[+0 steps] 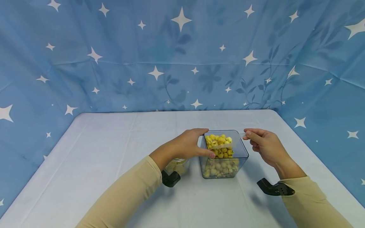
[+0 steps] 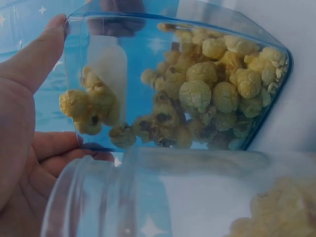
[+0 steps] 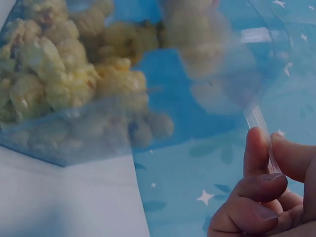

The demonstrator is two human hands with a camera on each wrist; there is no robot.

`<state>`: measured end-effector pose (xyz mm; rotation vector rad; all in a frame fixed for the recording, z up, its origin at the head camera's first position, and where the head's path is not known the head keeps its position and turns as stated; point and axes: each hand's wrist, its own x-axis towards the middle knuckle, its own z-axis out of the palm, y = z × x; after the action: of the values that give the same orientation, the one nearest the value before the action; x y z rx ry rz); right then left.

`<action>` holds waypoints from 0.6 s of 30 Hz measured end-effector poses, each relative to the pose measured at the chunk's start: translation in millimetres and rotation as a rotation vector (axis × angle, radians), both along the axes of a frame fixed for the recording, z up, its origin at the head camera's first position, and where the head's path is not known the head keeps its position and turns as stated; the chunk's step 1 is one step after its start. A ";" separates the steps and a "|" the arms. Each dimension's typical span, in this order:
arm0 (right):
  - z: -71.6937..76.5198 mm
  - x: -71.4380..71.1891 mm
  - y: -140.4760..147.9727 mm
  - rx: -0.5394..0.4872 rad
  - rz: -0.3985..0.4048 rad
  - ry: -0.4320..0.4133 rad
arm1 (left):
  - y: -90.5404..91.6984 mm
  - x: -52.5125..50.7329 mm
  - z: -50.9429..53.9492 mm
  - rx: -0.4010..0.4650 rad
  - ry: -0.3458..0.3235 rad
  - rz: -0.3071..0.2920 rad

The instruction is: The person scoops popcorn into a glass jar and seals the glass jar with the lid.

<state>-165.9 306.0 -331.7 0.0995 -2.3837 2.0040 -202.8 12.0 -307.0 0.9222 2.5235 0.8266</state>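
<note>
- Head view: the box (image 1: 241,162) with popcorn (image 1: 219,138) stands on the white table (image 1: 114,136), between the two hands. The jar (image 1: 178,166) is just beside it, partly covered by the left wrist.
- In this same view, the step in hand seems to be scooping: the clear scoop (image 1: 225,146) appears inside the outline of the box's mouth, above the heap of popcorn.
- The left hand (image 1: 186,144) comes from the left side with the palm turned down, thumb at the near rim and fingers at the far rim, so it grips the box across. The right hand (image 1: 266,145) is beyond the right wall, with the wrist bent inward.
- Left wrist view: some pieces of popcorn gather close to the scoop, near the rim; the others lie deeper in the box. In my judgement, the next move calls for lifting the scoop level, while the left hand steadies the box, so that the pieces do not roll off.
- Right wrist view: thumb and forefinger pinch the thin handle of the scoop near its end, and the other fingers are folded. The scoop's bowl is blurred here, so I cannot tell exactly how full it is.
</note>
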 end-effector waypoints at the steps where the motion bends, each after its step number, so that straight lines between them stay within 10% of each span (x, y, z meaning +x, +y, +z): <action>1: 0.5 -0.2 1.5 0.003 0.002 0.002 | 0.0 -0.1 -0.3 0.001 0.000 -0.001; 18: 12.1 -3.2 12.1 -0.092 0.049 0.026 | 0.5 0.9 0.6 -0.009 0.000 0.000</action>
<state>-169.1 318.1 -319.6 0.1828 -2.2912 2.1161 -201.9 12.5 -306.4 0.9188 2.5255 0.8147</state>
